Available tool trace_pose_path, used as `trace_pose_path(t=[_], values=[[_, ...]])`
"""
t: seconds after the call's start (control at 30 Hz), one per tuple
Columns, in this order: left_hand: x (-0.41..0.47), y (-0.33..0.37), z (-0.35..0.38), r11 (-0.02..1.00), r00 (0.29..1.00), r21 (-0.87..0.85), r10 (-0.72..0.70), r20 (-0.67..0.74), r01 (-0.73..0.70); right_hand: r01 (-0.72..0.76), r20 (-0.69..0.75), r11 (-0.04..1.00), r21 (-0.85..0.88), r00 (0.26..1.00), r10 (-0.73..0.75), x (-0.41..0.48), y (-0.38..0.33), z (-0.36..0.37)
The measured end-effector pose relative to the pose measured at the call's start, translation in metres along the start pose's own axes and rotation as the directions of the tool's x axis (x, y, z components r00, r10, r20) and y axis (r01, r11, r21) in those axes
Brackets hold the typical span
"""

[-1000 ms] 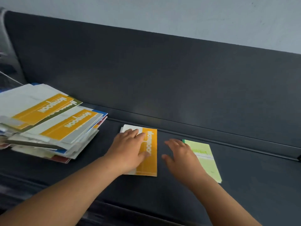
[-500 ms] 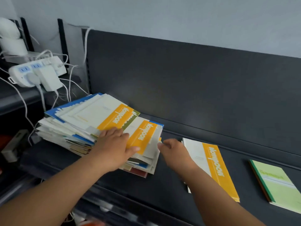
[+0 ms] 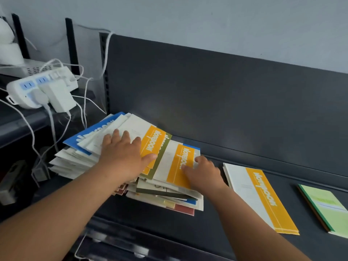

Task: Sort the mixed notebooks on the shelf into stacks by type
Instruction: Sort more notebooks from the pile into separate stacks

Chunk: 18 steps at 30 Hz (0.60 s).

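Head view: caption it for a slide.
Left hand and right hand rest on the mixed pile; orange notebook and green notebook lie apart.

The top notebook (image 3: pixel 150 142) on the pile shows white with an orange band and white lettering, the next notebook (image 3: pixel 177 162) wears the same, and an olive-banded notebook (image 3: pixel 162 155) peeks out between them! There's a blue cover (image 3: pixel 88 136) with white lettering and a dark red cover (image 3: pixel 184 209) at the bottom. Off to the side sit a lone notebook (image 3: pixel 263 196) in white and orange and a pale green notebook (image 3: pixel 327 208) with a darker green spine, all on a dark grey shelf (image 3: pixel 207 110).

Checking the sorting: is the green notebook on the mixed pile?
No, the green notebook lies apart on the shelf, right of the pile.
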<state>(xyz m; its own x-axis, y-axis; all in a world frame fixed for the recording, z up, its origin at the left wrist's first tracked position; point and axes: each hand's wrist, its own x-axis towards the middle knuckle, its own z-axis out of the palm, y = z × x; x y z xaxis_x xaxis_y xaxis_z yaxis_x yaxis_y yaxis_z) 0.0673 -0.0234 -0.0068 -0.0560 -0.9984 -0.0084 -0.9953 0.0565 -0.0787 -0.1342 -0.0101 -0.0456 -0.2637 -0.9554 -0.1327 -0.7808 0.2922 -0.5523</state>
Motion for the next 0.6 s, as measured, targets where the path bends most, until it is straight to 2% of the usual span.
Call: trace_pose_path(t=[0.07,0.13,0.2,0.3,0.37,0.53,0.6], values=[[-0.003,-0.002,0.003,1.000,0.998,0.005,0.017,0.058,-0.017,-0.053,0.054,0.998,0.037,0.997,0.051,-0.001,0.003,0.001],[-0.010,0.005,0.007,0.996,0.994,-0.008,0.085,0.063,-0.084,-0.086,0.091,0.983,0.164,0.993,0.072,-0.003,0.006,0.000],[-0.021,0.019,0.008,0.981,0.980,-0.032,0.190,0.052,-0.189,-0.110,0.064,0.953,0.284,0.993,0.095,-0.003,0.010,-0.001],[-0.035,0.042,0.007,0.938,0.946,-0.144,0.322,0.031,-0.314,-0.180,0.043,0.854,0.488,0.982,0.182,-0.003,0.014,-0.003],[-0.035,0.045,0.005,0.934,0.952,-0.193,0.307,0.004,-0.300,-0.231,0.074,0.821,0.521,0.971,0.226,-0.004,0.015,-0.006],[-0.018,0.027,0.010,0.996,0.997,-0.042,0.077,0.023,-0.076,-0.269,0.113,0.784,0.559,0.962,0.249,-0.008,0.018,-0.005],[-0.020,0.031,0.012,0.985,0.987,-0.085,0.153,0.043,-0.149,-0.260,0.109,0.775,0.576,0.964,0.242,-0.008,0.021,-0.005]])
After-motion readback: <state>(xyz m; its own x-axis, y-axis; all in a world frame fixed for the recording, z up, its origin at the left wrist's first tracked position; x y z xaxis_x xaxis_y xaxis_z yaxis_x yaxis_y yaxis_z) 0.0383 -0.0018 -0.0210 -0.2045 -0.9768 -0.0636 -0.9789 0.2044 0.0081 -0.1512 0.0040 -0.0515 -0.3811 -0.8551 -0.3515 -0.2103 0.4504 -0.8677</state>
